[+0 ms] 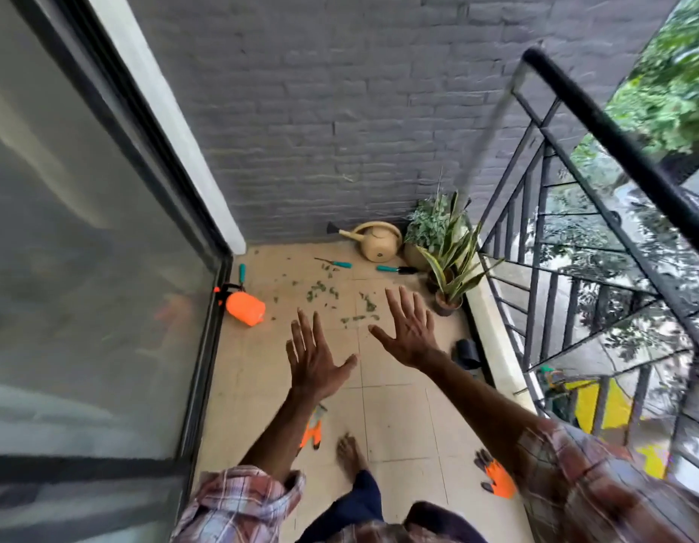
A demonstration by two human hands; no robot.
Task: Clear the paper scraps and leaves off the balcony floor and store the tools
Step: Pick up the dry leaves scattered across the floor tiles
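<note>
Green leaves [320,290] lie scattered over the beige tile floor [398,417] near the far wall. My left hand [312,356] and my right hand [408,331] are held out above the floor, fingers spread, holding nothing. Three teal-handled garden tools lie on the tiles: one [334,262] in the middle, one [396,269] by the pots, one [242,273] by the door frame. An orange spray bottle [245,307] lies on its side at the left. Two orange work gloves [312,429] [496,480] lie near my bare foot [349,454].
A beige watering can [379,241] stands in the far corner beside potted plants [449,260]. A black roll [467,352] rests by the right curb. A glass sliding door [104,268] bounds the left, a black railing [575,248] the right, a grey brick wall [340,111] the end.
</note>
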